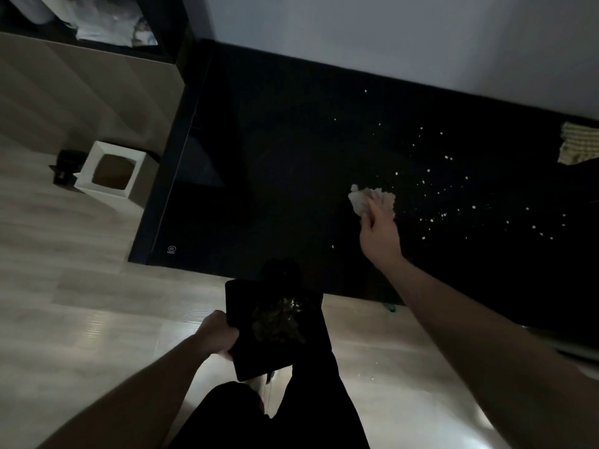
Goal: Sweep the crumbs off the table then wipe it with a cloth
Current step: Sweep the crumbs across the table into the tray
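Right hand grips a crumpled tissue on the dark surface, just left of the crumbs | left hand clutches a black tray below the edge, likely to catch them | cloth waits far right

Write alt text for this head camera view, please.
A right hand holds a crumpled white tissue on a black table dotted with white crumbs. The left hand grips a flat black tray below the table's edge.

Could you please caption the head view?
Right hand sweeps white crumbs across black table with crumpled tissue; left hand holds black tray.
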The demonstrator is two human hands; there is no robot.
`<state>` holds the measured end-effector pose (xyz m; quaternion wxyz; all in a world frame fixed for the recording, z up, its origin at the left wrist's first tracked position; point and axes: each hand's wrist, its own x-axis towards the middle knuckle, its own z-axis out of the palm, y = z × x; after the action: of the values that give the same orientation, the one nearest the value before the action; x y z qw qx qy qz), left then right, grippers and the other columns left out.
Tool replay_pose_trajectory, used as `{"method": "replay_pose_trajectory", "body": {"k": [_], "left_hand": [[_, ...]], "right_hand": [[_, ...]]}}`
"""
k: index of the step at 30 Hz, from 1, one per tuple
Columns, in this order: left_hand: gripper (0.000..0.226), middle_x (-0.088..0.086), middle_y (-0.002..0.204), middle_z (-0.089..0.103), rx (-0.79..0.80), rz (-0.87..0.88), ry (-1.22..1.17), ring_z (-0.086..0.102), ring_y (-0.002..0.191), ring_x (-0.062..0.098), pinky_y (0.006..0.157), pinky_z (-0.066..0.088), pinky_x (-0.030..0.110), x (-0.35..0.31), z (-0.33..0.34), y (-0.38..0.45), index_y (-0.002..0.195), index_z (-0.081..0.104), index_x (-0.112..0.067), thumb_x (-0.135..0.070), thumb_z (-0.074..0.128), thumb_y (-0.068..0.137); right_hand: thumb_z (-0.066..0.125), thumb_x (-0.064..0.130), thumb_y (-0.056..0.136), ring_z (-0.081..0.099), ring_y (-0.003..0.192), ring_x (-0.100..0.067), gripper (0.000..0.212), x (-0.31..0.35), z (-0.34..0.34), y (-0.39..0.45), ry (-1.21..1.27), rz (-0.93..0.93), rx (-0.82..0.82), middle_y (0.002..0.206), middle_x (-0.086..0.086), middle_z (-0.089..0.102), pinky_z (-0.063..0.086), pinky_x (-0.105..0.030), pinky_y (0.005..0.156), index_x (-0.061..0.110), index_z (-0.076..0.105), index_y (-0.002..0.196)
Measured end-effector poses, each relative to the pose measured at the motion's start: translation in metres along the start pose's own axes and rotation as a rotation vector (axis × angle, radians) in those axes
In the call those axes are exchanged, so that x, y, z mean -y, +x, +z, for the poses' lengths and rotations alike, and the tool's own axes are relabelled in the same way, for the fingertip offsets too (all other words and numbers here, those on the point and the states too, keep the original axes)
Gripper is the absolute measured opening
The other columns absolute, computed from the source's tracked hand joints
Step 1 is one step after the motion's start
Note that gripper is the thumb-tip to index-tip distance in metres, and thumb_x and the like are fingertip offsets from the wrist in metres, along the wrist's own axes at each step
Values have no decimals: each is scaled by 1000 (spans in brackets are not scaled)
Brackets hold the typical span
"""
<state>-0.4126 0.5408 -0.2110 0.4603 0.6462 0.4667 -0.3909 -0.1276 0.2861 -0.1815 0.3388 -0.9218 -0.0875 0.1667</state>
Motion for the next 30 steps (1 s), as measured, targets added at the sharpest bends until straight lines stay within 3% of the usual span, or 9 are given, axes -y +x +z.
{"method": "replay_pose_trajectory", "body": {"k": [2, 6, 13, 17, 21, 25, 30], "left_hand": [[27, 23, 77, 77, -1, -10, -9, 77, 64, 36, 61, 65, 50, -2, 2, 3, 89, 71, 6, 6, 47, 76], [32, 22, 75, 77, 17, -8, 6, 77, 65, 36, 65, 64, 53, 5, 3, 16, 90, 72, 7, 2, 48, 70], [36, 16, 74, 78, 4, 23, 37, 77, 69, 32, 68, 65, 52, 18, 10, 33, 84, 74, 0, -10, 51, 59], [38, 18, 79, 77, 3, 12, 40, 77, 70, 35, 65, 65, 51, 30, 15, 49, 86, 72, -1, -16, 54, 56], [38, 20, 82, 77, 3, 16, 64, 76, 70, 37, 65, 64, 52, 32, 18, 54, 85, 72, -2, -17, 53, 56], [38, 19, 82, 76, 2, 22, 73, 76, 72, 37, 66, 64, 54, 26, 17, 45, 85, 72, -1, -16, 53, 57], [34, 21, 77, 76, -11, 37, 69, 76, 70, 36, 67, 63, 55, 13, 17, 25, 83, 71, 3, -13, 53, 59]], "right_hand": [[42, 21, 108, 6, 159, -15, 50, -17, 10, 4, -232, -55, 37, 171, -5, 23, 15, -49, 130, 18, 37, 158], [34, 30, 105, 6, 161, -26, 59, -19, 29, -12, -421, -101, 27, 172, -10, 17, 9, -49, 131, 15, 27, 162], [45, 16, 103, 4, 160, -17, 64, 2, 60, -97, -337, -81, 103, 174, 4, 11, 21, -46, 129, 23, 27, 163], [60, 1, 87, 17, 158, -15, 75, 14, 87, -155, -209, -142, 158, 171, 5, 24, 38, -44, 121, 23, 43, 156], [53, 4, 97, 25, 155, -3, 61, 34, 93, -201, -6, -217, 310, 166, 14, 30, 34, -34, 123, 21, 46, 155], [47, 6, 104, 26, 152, 6, 59, 38, 66, -193, 129, -139, 243, 166, 20, 29, 26, -25, 126, 30, 41, 157], [46, 7, 106, 39, 148, -1, 64, 18, 4, -114, 224, -87, 34, 161, 16, 42, 32, -27, 123, 41, 35, 158]]}}
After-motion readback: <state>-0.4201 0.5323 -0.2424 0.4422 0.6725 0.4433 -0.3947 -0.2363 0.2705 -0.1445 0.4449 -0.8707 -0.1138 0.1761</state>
